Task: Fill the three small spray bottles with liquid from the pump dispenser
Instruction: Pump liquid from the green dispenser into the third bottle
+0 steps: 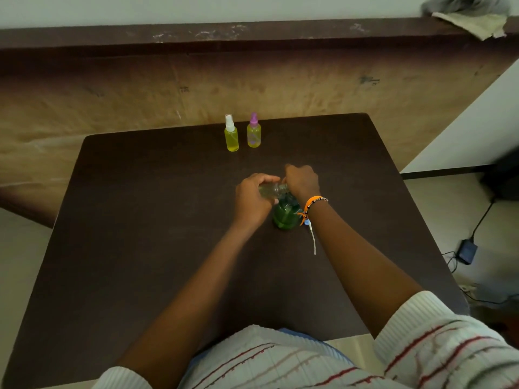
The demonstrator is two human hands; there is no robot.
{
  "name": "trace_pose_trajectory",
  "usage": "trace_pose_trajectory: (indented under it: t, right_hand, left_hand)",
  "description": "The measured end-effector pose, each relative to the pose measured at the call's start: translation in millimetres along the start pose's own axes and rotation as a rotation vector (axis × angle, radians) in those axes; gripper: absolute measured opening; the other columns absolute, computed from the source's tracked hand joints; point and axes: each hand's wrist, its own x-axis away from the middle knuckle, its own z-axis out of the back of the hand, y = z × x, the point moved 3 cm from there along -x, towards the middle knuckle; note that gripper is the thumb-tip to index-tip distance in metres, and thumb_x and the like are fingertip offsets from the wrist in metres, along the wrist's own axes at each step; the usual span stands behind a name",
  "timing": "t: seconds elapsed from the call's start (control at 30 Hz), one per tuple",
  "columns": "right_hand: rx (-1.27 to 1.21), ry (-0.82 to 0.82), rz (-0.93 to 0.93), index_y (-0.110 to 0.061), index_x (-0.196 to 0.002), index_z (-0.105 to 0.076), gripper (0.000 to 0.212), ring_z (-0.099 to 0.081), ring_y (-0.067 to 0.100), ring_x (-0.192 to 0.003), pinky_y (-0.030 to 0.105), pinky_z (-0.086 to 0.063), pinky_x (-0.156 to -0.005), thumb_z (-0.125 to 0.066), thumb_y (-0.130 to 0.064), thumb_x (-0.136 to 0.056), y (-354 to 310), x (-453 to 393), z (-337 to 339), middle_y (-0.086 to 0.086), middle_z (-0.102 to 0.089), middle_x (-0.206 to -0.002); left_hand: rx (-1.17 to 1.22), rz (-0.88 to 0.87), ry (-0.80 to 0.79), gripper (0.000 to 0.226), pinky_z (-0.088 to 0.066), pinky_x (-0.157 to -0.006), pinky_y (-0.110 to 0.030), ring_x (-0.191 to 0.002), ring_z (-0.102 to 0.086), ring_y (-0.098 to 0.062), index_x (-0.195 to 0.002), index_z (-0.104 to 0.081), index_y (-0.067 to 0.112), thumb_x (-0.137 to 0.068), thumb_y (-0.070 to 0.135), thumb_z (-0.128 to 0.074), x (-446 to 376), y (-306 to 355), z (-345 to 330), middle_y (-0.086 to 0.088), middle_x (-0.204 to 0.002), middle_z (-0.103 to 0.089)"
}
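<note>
Two hands meet near the middle of the dark brown table (140, 248). Close to the person, a striped white top (280, 363) shows at the bottom, and both bare arms reach forward over the table. The left hand (251, 200) has its fingers curled round a small clear spray bottle (271, 190), which lies tilted on its side with its neck pointing to the right. The right hand (302, 182) is closed in a fist on top of the green pump dispenser (285, 216), right at the mouth of the small bottle; its fingers are bent down, but what they grip under there is hidden. An orange bracelet (311, 204) sits on the right wrist, with a thin string hanging from it. The green dispenser stands on the table just under both hands. Farther back, near the far edge, two more small bottles stand upright side by side, both full of yellow liquid: the white-capped bottle (231, 136) on the left and the purple-capped bottle (254, 133) on the right.
</note>
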Motion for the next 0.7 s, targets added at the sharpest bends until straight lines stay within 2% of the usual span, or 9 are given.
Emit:
trace_pose_trajectory:
  t: [0.1, 0.2, 0.37, 0.5, 0.6, 0.7]
  right_hand:
    - [0.007, -0.026, -0.004, -0.004, -0.115, -0.066, 0.048, -0.06, 0.034, -0.107, 0.033, -0.044, -0.083, -0.047, -0.037, -0.086, -0.8, 1.1, 0.7, 0.016, -0.063, -0.122]
    - [0.007, -0.076, -0.017, -0.002, -0.116, -0.066, 0.049, -0.06, 0.035, -0.108, 0.036, -0.047, -0.088, -0.048, -0.035, -0.085, -4.5, 0.8, 1.0, 0.017, -0.063, -0.123]
    - [0.025, -0.106, -0.019, -0.002, -0.115, -0.067, 0.048, -0.06, 0.035, -0.108, 0.036, -0.046, -0.086, -0.049, -0.034, -0.085, -5.3, -1.5, 0.5, 0.018, -0.064, -0.122]
    - [0.013, -0.043, -0.008, -0.001, -0.119, -0.062, 0.046, -0.057, 0.032, -0.106, 0.034, -0.041, -0.084, -0.048, -0.034, -0.09, -1.1, -2.9, 1.3, 0.016, -0.061, -0.126]
    - [0.022, -0.006, -0.003, -0.002, -0.124, -0.058, 0.047, -0.055, 0.036, -0.115, 0.035, -0.04, -0.088, -0.047, -0.034, -0.092, 0.9, -2.5, 1.2, 0.018, -0.057, -0.13]
    - [0.029, -0.005, 0.003, -0.003, -0.122, -0.06, 0.046, -0.056, 0.035, -0.112, 0.036, -0.041, -0.086, -0.047, -0.035, -0.091, 0.1, -1.5, 0.9, 0.017, -0.058, -0.129]
  left_hand:
    - [-0.003, -0.006, -0.003, 0.045, -0.038, -0.068, -0.003, -0.088, -0.058, -0.008, -0.103, -0.069, 0.012, -0.061, -0.006, -0.074, 0.4, 1.0, 1.3, 0.0, -0.1, -0.067]
    - [0.007, -0.013, -0.009, 0.046, -0.04, -0.069, -0.005, -0.089, -0.059, -0.009, -0.103, -0.069, 0.012, -0.061, -0.004, -0.075, 1.2, 2.3, 3.7, 0.003, -0.097, -0.065]
    - [0.032, -0.027, -0.021, 0.046, -0.046, -0.077, -0.018, -0.09, -0.06, -0.012, -0.104, -0.069, 0.011, -0.061, -0.005, -0.075, 1.0, 0.9, 4.6, 0.001, -0.098, -0.065]
    - [0.03, -0.022, -0.007, 0.047, -0.041, -0.072, -0.008, -0.088, -0.059, -0.01, -0.103, -0.069, 0.01, -0.06, -0.007, -0.075, 0.2, -1.6, 1.5, 0.0, -0.098, -0.065]
    - [0.028, -0.025, 0.0, 0.048, -0.04, -0.071, -0.005, -0.088, -0.058, -0.01, -0.103, -0.069, 0.009, -0.059, -0.008, -0.074, -0.1, -3.4, -0.1, 0.0, -0.097, -0.065]
    - [0.029, -0.031, 0.001, 0.048, -0.04, -0.071, -0.004, -0.088, -0.058, -0.009, -0.102, -0.069, 0.009, -0.058, -0.009, -0.075, -0.1, -3.7, -0.3, 0.0, -0.097, -0.065]
